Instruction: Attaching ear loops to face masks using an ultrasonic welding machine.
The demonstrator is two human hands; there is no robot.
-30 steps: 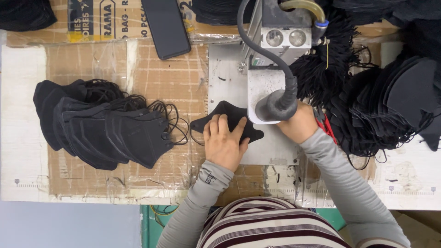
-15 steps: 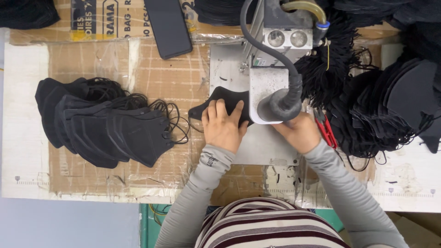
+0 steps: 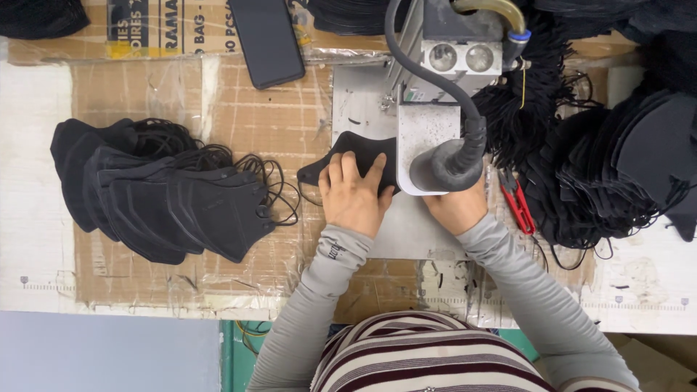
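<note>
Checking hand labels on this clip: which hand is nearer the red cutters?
Right. The right hand sits under the machine head, just left of the red cutters. The left hand presses the black mask, farther left.

My left hand (image 3: 353,196) is lying flat on a black mask (image 3: 359,158), pressing it onto the metal plate (image 3: 356,101) under the grey machine head (image 3: 435,138). My right hand (image 3: 456,209) is sitting mostly hidden beneath that head. Finished black masks (image 3: 170,199) are lying fanned out to my left, a tangled pile of masks (image 3: 617,167) to my right, red snips (image 3: 517,203) just beside it.
</note>
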